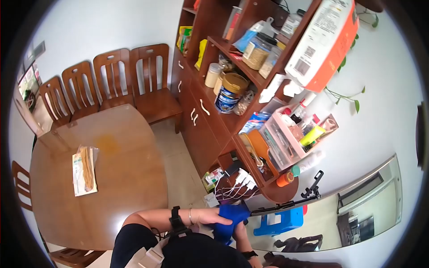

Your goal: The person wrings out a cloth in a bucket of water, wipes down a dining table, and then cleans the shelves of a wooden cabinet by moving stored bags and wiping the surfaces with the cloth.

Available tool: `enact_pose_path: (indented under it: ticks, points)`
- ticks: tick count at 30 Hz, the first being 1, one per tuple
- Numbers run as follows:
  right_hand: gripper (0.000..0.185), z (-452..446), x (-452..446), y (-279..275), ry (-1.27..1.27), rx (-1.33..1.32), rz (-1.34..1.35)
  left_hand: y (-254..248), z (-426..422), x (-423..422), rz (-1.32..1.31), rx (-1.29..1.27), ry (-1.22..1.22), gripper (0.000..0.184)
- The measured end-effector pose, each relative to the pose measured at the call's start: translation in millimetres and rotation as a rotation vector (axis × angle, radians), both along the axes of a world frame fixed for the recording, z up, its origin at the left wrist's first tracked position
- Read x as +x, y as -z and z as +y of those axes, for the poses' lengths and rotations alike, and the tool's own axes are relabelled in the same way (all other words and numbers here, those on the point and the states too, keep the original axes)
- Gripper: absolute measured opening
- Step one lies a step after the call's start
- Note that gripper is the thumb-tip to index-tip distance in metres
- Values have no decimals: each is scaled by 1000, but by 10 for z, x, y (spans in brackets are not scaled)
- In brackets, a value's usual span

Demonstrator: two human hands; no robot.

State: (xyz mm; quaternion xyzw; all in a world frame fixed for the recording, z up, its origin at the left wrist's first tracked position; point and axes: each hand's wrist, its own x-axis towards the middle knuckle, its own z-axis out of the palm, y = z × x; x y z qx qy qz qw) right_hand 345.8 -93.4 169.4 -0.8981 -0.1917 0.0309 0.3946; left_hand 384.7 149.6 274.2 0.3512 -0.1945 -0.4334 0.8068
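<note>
A bunched blue cloth (pixel 230 219) is held between both hands at the bottom centre, close to the body. My left hand (pixel 213 216) grips its left side, with the thumb lying over the fabric. My right hand (pixel 240 231) is closed on its lower right edge, and part of that hand is hidden behind the cloth. White plugs and cables (pixel 243 179) hang on the low shelf just above the cloth.
A wooden table (pixel 129 178) with a packet (pixel 85 172) on it stands left, chairs (pixel 114 73) behind. A brown cabinet (pixel 192 134) holds jars and a pink drawer box (pixel 286 138). A mirror (pixel 357 219) and a blue stool (pixel 281 222) are at right.
</note>
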Motion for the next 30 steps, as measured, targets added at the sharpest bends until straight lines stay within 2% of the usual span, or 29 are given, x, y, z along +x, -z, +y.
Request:
enact_pose_path:
  ticks: [2,3,5,6,7,8,9,10,11,12,13,14,15,16,17,19,20,21,22,25,26,28,29,30]
  points:
    - [55,504,-63,-1120,197,273,379,124,95,102,-723,361,-42,36]
    - [55,560,-27,-1145,193,268,375,-413,271,23,-858,443,-59,36]
    - [58,559,16,-1135,-77,1059,634,-93,276,-3,-1139,368,-214,32]
    - [49,384,82,-1186,-102,591,593,-160,320,-35,-1135,365,-217,32]
    - [49,379,73,-1146,-103,590,595,-238,364,-42,-1142,315,-237,30]
    - [45,462,79,-1232,-56,389,616,-332,431,-44,-1148,264,-255,28]
    - [41,538,87,-1330,-9,188,634,-405,534,-29,-1146,265,-254,28]
    - [36,563,102,-1464,26,35,560,-472,660,-1,-940,326,-127,27]
    - [36,565,130,-1623,22,33,561,-501,773,22,-731,382,-5,29]
    - [33,548,157,-1792,-52,-31,459,-432,870,54,-613,361,-58,30]
    - [31,526,182,-1937,-125,-93,358,-546,972,74,-546,165,-185,30]
    - [31,509,205,-2039,-126,-91,364,-485,1126,109,-276,281,-126,31]
    - [33,498,232,-2122,-165,-101,229,-489,1225,126,-164,192,-225,34]
    - [35,487,257,-2219,-206,-111,96,-485,1295,167,-122,92,-348,34]
    - [35,483,284,-2349,-219,-108,109,-545,1406,221,-88,18,-407,29]
    - [37,492,364,-2651,-130,-57,192,-587,1572,302,66,-134,-525,27]
    - [37,493,424,-2810,-160,25,159,-644,1638,314,74,-127,-545,27]
    - [37,467,460,-2960,-187,108,127,-744,1681,306,50,-230,-556,27]
    - [42,396,467,-3119,-232,195,91,-856,1709,303,21,-333,-565,27]
    - [68,231,685,-3276,-408,580,-97,-1219,1666,240,-86,-371,-605,28]
    - [69,167,882,-3027,-519,1125,-18,-1338,1622,241,-77,-362,-618,28]
    - [34,260,1133,-2158,457,1149,15,-1522,1501,334,-89,-328,-654,25]
    - [33,488,1110,-1820,484,1097,98,-1477,1449,417,-76,-322,-668,25]
    - [31,768,1015,-1561,312,1010,198,-1352,1408,546,-50,-233,-663,25]
